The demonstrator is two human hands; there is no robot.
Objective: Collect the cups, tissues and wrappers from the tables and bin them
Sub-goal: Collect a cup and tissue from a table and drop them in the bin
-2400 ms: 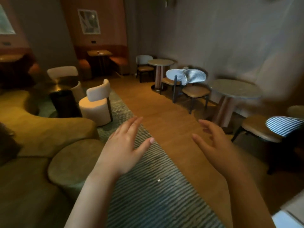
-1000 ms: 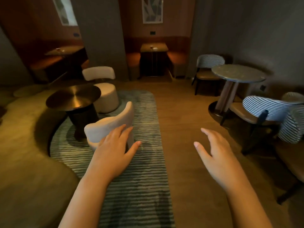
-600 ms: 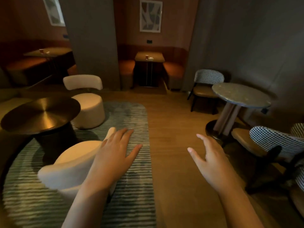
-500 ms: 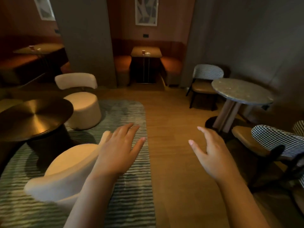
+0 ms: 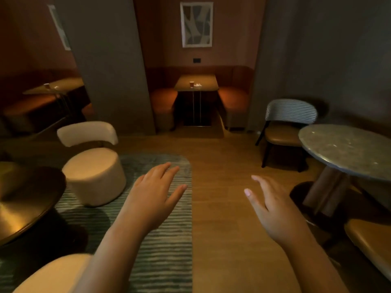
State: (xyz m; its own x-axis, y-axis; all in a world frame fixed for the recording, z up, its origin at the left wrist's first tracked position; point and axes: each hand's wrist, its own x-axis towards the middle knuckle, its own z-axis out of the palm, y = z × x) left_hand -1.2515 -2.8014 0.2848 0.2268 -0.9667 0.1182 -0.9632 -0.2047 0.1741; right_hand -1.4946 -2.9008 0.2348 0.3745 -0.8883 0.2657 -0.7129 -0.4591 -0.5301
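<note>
A small brown cup [image 5: 191, 83] stands on the wooden booth table [image 5: 208, 85] straight ahead at the back, with a pale crumpled tissue or wrapper [image 5: 198, 85] just right of it. A second cup [image 5: 46, 86] sits on another booth table [image 5: 67, 83] at the far left. My left hand [image 5: 152, 195] and my right hand [image 5: 273, 206] hover in front of me above the floor, fingers straight and spread, holding nothing. Both are far from the cups.
A grey pillar [image 5: 110, 66] separates the two booths. A cream stool chair [image 5: 93, 166] and a round dark brass table [image 5: 25, 204] stand left on a striped rug [image 5: 165, 250]. A round stone table [image 5: 347, 151] with striped chairs [image 5: 289, 121] stands right. Bare wood floor runs ahead between them.
The view has advanced down the room toward the booth; the cream chair and round tables have slid closer and outward. Both hands stay raised and empty.
</note>
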